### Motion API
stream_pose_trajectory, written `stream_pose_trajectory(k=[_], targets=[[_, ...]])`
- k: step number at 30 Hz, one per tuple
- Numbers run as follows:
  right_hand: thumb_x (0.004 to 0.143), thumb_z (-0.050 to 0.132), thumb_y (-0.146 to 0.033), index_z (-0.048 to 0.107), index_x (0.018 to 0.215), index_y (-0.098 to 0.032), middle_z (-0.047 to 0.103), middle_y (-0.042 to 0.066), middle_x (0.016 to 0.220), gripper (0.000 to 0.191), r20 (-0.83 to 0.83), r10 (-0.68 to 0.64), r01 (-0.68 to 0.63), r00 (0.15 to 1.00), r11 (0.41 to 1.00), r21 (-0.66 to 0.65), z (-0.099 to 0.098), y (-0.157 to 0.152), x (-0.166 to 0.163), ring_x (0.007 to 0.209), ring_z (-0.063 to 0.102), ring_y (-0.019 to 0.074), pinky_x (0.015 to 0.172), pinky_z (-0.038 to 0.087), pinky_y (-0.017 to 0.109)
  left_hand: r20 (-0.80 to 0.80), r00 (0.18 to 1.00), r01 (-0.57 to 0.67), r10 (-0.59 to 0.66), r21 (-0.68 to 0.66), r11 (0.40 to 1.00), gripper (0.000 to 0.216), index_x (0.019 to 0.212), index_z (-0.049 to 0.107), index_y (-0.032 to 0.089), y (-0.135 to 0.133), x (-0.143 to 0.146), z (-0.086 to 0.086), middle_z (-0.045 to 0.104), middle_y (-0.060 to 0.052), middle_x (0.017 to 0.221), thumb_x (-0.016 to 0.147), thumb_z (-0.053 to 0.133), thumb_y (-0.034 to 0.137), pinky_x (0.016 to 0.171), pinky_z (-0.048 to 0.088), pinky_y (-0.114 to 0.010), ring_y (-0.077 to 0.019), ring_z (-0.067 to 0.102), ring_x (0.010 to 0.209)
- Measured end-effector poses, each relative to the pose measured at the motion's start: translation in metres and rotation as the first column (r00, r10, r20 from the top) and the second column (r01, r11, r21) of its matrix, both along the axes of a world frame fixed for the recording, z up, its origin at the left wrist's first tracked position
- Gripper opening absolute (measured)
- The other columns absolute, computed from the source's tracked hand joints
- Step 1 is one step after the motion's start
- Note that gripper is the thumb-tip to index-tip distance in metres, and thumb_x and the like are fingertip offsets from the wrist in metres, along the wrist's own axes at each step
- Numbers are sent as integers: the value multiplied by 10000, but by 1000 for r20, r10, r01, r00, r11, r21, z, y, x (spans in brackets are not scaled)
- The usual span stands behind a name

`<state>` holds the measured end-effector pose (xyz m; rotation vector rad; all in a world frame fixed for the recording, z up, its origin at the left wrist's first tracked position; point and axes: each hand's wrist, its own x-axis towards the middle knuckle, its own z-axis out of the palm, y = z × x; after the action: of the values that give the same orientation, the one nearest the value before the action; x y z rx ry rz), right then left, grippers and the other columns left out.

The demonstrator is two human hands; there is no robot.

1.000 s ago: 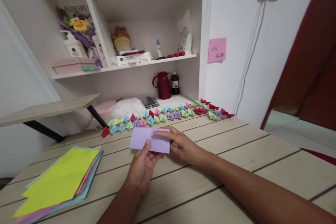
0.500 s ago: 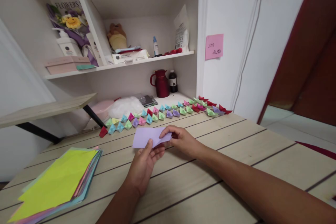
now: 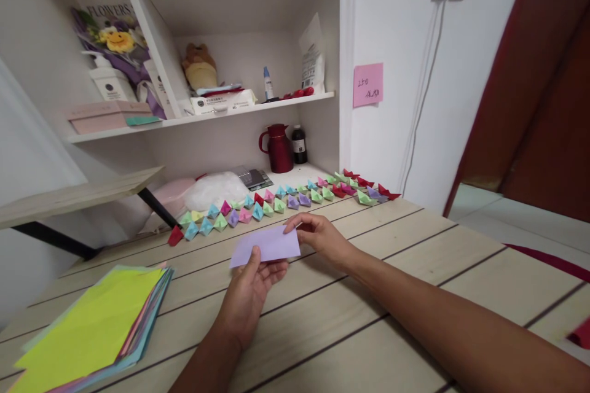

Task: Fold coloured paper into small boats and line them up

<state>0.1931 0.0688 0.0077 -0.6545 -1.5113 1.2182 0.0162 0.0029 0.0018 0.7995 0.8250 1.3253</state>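
A rectangle of light purple paper [image 3: 267, 244] is held above the wooden table, tilted toward me. My left hand [image 3: 255, 285] grips its lower left part, thumb on top and fingers beneath. At the upper right corner, my right hand [image 3: 320, 238] pinches the paper between thumb and fingers. Beyond both hands, several small folded paper boats [image 3: 258, 211] in red, blue, green, pink and purple stand in rows along the table's far side. To the left lies a stack of coloured paper [image 3: 94, 325], its top sheet bright yellow.
Behind the boats are a white plastic bag [image 3: 216, 190], a dark red jug [image 3: 279, 148] and a dark bottle [image 3: 298, 144]. A small raised wooden shelf [image 3: 83, 193] with black legs stands at the left. A pink note [image 3: 367, 85] is stuck to the wall.
The paper's right end now lies flat and extended, where before it was curled under the right hand. The right fingers have shifted to its upper edge. The view has turned slightly right.
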Motion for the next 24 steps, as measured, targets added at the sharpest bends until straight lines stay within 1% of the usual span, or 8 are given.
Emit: stream_pose_trajectory(k=[5,7,10,11,13,16,20,24], targets=[[766,632,-201,726,872,-218,589,45,1049,142,65,-83,72,994,985,157,0,5,7,928,569,177,791,488,313,1,1000,-1,1,-4,1000,388,1014,661,75,0,0,0,727,-183,959,805,694,400,870,496,-418,-250,692,838],[758,626,-161,699,1058,-273,525,46,1195,329,111,-55,32,992,979,201,1,4,8,985,558,177,825,494,328,20,1000,6,-6,-4,1000,381,991,670,74,0,-1,0,729,-180,940,800,698,402,877,495,-418,-252,693,846],[743,627,-115,558,1283,-361,406,43,1359,597,155,2,-36,988,977,211,4,0,8,1037,546,179,820,510,338,36,999,17,-17,-6,1000,368,978,673,76,1,-2,-1,729,-170,917,811,685,404,887,494,-420,-254,690,856],[744,633,-113,580,1260,-354,385,43,1383,572,167,11,-48,986,974,221,6,-2,8,1099,523,195,832,508,337,35,999,16,-16,-6,1000,364,994,669,84,1,-2,-1,729,-159,911,820,675,404,887,495,-421,-250,690,850],[762,648,-131,696,1085,-298,389,43,1389,367,189,24,-70,982,968,242,8,-4,8,1232,444,228,883,488,336,17,1000,20,-20,-2,1000,364,1025,659,93,0,-2,-1,730,-145,902,840,651,406,882,498,-416,-240,688,835],[796,652,-177,750,829,-237,432,49,1342,120,184,62,-103,981,969,225,10,-6,8,1264,429,233,901,474,327,-1,1000,29,-29,8,1000,400,1080,646,92,0,-1,0,727,-152,954,859,622,424,885,498,-401,-239,685,865],[788,673,-216,753,791,-233,448,50,1303,82,171,67,-100,983,976,194,8,-5,8,1218,464,223,857,490,311,89,996,-4,4,1,1000,430,1224,582,184,0,0,2,684,-126,1169,858,632,404,922,490,-412,-238,674,964],[762,697,-227,755,798,-233,438,57,1323,69,170,51,-81,984,980,180,8,-6,7,1226,453,237,842,487,321,96,995,-3,5,-14,1000,413,1216,590,200,0,0,2,691,-115,1167,829,682,308,944,482,-420,-233,679,968]])
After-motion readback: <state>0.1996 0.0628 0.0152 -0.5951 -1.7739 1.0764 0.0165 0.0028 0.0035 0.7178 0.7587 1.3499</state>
